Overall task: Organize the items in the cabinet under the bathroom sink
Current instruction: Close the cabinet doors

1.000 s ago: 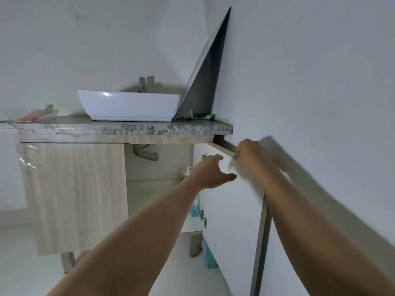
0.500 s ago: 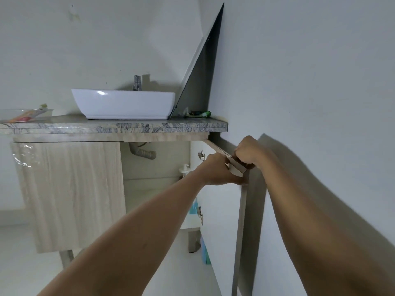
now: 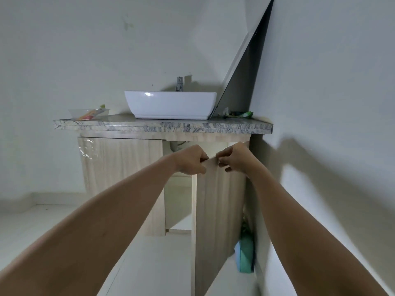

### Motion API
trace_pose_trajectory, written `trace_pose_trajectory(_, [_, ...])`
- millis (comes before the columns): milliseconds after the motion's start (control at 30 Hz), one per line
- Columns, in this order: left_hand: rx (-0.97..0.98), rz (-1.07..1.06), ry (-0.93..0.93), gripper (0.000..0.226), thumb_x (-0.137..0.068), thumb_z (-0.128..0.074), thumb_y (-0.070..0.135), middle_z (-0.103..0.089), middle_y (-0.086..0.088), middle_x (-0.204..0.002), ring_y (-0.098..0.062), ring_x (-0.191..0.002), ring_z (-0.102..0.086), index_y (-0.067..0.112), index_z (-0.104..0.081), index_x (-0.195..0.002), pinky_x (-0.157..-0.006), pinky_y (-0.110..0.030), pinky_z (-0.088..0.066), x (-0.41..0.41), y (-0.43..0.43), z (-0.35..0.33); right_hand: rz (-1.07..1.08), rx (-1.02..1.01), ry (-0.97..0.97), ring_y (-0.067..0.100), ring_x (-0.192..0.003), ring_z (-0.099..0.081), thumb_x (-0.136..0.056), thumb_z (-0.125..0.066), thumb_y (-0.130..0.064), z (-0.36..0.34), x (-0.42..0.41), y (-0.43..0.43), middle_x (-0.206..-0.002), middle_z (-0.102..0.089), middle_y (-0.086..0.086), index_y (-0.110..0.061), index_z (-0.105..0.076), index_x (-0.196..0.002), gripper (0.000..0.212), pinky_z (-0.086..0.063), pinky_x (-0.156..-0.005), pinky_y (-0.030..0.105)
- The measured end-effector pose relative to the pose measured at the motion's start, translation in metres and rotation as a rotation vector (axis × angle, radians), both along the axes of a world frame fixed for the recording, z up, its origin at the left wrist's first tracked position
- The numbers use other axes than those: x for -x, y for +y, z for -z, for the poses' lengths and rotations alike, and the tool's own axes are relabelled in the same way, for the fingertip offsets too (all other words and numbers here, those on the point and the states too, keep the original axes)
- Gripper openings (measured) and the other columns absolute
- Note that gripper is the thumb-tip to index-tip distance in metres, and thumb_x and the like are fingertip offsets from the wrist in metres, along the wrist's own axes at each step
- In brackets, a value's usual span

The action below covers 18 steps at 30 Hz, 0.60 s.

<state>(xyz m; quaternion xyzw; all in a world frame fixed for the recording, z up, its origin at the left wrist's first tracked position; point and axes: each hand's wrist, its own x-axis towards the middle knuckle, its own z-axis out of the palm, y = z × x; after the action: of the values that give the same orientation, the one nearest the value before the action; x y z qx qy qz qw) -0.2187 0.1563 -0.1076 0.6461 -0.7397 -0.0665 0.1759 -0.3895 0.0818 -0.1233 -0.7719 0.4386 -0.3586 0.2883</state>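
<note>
under the bathroom counter: both my hands are clamped on the top edge of the right cabinet door, my left hand curled over its near corner and my right hand pinching the edge just beside it. the door stands partly swung out between the open cabinet and the side wall. to move it cleanly i judge i should keep both grips level and let it turn on its hinges without twisting, minding the wall close on the right. the left door is shut. most of the cabinet's contents are hidden behind the door; only a teal packet shows low at the cabinet's right edge. on the countertop, a clear tray at the left end holds coloured tubes, and the white basin sits near the middle.
</note>
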Motion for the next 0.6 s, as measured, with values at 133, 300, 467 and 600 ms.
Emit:
trace_pose_trajectory(133, [0.173,-0.134,-0.011,0.039,-0.082,-0.046,-0.005,-0.065,-0.005,-0.102,-0.028,-0.094,-0.065,0.007,-0.069,-0.112,-0.068,-0.027,-0.052,-0.047,-0.010,0.017,-0.011,0.236,0.129,0.011,-0.091,-0.060,-0.097,-0.053,-0.008,0.020,-0.052,-0.019,-0.133,-0.057,0.007,-0.010,-0.065,-0.130,0.035,-0.047,-0.081,0.018])
trace_pose_trajectory(300, [0.519,-0.380,-0.467,0.041,-0.092,-0.055,0.007,-0.042,-0.006,-0.137,-0.028,-0.125,-0.039,0.014,-0.057,-0.132,-0.101,-0.039,-0.038,-0.077,-0.022,0.060,0.015,0.366,0.316,0.026,-0.128,-0.049,-0.093,-0.055,-0.008,0.049,-0.112,-0.047,-0.146,-0.031,-0.002,-0.026,-0.043,-0.148,0.059,-0.044,-0.104,0.050])
trace_pose_trajectory(467, [0.266,-0.455,-0.467,0.087,-0.096,-0.051,0.038,0.014,-0.017,-0.165,-0.036,-0.152,0.013,-0.001,-0.002,-0.157,-0.125,-0.050,-0.004,-0.100,-0.064,0.103,0.106,0.440,0.479,0.022,-0.141,-0.026,-0.093,-0.058,-0.013,0.055,-0.144,-0.079,-0.154,-0.016,-0.007,-0.032,-0.026,-0.153,0.071,-0.034,-0.107,0.062])
trace_pose_trajectory(600, [0.171,-0.449,-0.451,0.100,-0.093,-0.055,0.041,0.034,-0.015,-0.159,-0.032,-0.149,0.025,-0.001,0.010,-0.155,-0.125,-0.050,0.001,-0.120,-0.100,0.116,0.130,0.504,0.533,0.026,-0.148,-0.009,-0.092,-0.061,-0.017,0.067,-0.162,-0.109,-0.161,-0.004,-0.004,-0.029,-0.021,-0.154,0.075,-0.026,-0.110,0.069])
